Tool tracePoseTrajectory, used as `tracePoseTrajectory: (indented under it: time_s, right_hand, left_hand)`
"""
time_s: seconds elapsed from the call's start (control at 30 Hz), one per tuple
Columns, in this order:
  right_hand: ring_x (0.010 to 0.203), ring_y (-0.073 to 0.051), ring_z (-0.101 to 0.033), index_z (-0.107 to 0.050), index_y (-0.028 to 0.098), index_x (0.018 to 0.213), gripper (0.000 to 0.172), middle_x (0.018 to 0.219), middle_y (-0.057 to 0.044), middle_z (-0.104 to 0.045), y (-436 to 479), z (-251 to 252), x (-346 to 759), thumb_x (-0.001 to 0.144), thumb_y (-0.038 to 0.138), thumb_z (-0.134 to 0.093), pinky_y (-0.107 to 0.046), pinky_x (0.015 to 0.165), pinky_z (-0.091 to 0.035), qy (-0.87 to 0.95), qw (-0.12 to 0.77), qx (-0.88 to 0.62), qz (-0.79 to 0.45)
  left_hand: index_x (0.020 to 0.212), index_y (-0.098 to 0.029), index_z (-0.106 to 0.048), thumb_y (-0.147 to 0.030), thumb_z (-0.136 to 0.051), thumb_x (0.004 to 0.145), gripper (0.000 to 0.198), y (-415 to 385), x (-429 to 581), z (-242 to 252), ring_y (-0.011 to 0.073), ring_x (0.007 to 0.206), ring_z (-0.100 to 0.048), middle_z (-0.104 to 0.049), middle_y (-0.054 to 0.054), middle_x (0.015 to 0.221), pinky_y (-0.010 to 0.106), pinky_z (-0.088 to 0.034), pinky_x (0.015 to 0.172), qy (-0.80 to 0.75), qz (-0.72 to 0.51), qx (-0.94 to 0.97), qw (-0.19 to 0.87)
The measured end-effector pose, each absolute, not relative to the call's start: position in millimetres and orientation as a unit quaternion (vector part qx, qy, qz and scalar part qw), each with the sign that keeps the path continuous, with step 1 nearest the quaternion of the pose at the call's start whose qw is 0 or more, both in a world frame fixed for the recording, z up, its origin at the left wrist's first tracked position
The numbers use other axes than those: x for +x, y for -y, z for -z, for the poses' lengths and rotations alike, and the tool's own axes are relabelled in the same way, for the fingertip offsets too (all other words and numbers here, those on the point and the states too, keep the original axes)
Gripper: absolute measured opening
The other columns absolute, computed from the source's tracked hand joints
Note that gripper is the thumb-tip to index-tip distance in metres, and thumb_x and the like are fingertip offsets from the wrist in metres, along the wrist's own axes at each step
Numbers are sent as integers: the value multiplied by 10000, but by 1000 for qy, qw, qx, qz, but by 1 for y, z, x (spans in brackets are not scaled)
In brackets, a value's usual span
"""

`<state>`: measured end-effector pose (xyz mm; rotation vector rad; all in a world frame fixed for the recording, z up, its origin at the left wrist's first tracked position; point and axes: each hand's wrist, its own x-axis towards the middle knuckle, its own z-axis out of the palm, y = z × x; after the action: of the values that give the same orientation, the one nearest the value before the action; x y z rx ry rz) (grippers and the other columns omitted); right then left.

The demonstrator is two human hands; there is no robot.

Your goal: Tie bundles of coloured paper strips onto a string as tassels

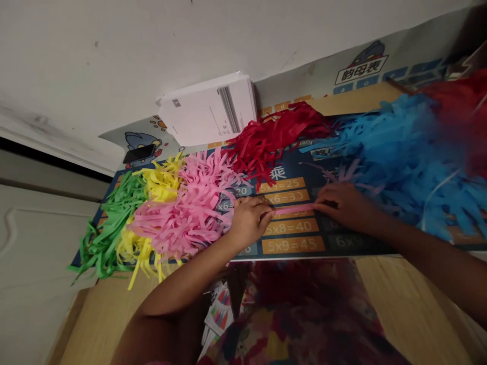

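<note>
Here, from the left, I see crinkly heaps of thin cut paper kept apart by colour: green heap (110,223), yellow heap (160,183), pink heap (190,208). The left hand (249,220) pinches one end of a single pink strip (294,208) and the right hand (344,205) grips the other — probably to keep it flat and taut on the glossy multiplication mat (292,244). Beyond lie the red heap (274,134) and blue heap (399,147).

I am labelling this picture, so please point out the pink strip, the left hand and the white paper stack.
pink strip (292,208): head view, its middle, between the hands.
left hand (249,220): head view, back of the hand.
white paper stack (209,109): head view, top sheet.
</note>
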<state>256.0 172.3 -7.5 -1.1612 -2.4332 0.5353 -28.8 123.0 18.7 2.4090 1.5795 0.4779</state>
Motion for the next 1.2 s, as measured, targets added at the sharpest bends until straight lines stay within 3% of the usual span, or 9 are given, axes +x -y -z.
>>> tracePoseTrajectory:
  time_s: [0.17, 0.37, 0.5, 0.57, 0.67, 0.83, 1.03, 1.2]
  right_hand:
    - [787, -227, -627, -682, 204, 746, 190, 792, -47, -671, -177, 4, 251, 876, 320, -605, -353, 713, -402, 858, 154, -445, -204]
    - [729, -212, -591, -657, 205, 692, 190, 741, -40, -662, -179, -9, 242, 840, 324, -654, -328, 642, -323, 852, 90, -488, -166]
    - [881, -243, -590, -705, 215, 816, 71, 873, -45, -717, -169, -22, 233, 860, 243, -656, -378, 759, -310, 891, 119, -436, -42]
    - [962, -243, -571, -716, 230, 836, 121, 900, -29, -724, -161, -25, 228, 882, 164, -625, -427, 872, -285, 928, 143, -342, 24]
    - [916, -217, -550, -712, 219, 847, 168, 817, -12, -700, -155, -24, 222, 899, 109, -596, -454, 955, -241, 952, 152, -249, 90]
    - [877, -203, -531, -690, 174, 839, 146, 833, -41, -679, -159, -20, 216, 926, 128, -582, -413, 882, -261, 958, 112, -242, 103]
    - [895, -209, -538, -673, 179, 831, 147, 859, -53, -698, -163, -19, 209, 943, 225, -591, -393, 840, -252, 936, 171, -299, 68]
    - [830, -215, -515, -670, 172, 818, 196, 809, -57, -677, -155, -15, 213, 962, 160, -537, -380, 787, -248, 944, 146, -267, 126]
  left_hand:
    - [808, -222, -715, -298, -623, 900, 150, -129, -23, -24, 221, 895, -650, -746, 38, 933, 411, -393, 830, -557, -141, 808, 133]
    - [813, -207, -701, -319, -647, 873, 139, -134, -22, -27, 225, 882, -628, -710, 32, 865, 400, -381, 800, -570, -74, 808, 129]
    - [1045, -270, -715, -271, -623, 905, 168, -131, -20, -28, 240, 1033, -583, -695, 35, 1061, 465, -350, 931, -496, -107, 861, 23]
    - [1011, -274, -727, -247, -573, 949, 168, -128, -16, -30, 237, 1048, -560, -696, 21, 1062, 509, -302, 1002, -429, -117, 894, -60]
    - [887, -191, -724, -204, -501, 990, 246, -123, -8, -33, 211, 964, -556, -692, 22, 933, 497, -297, 1042, -358, -101, 917, -146]
    - [836, -151, -715, -203, -477, 988, 287, -123, 0, -29, 213, 895, -553, -649, 38, 808, 516, -326, 1033, -337, -97, 918, -186]
    - [858, -194, -708, -227, -535, 978, 213, -134, -1, -10, 198, 854, -558, -675, 20, 809, 528, -309, 1003, -333, -142, 908, -212]
    - [903, -174, -704, -209, -510, 1001, 220, -127, -9, -6, 185, 861, -572, -703, 24, 853, 498, -285, 1019, -342, -144, 908, -196]
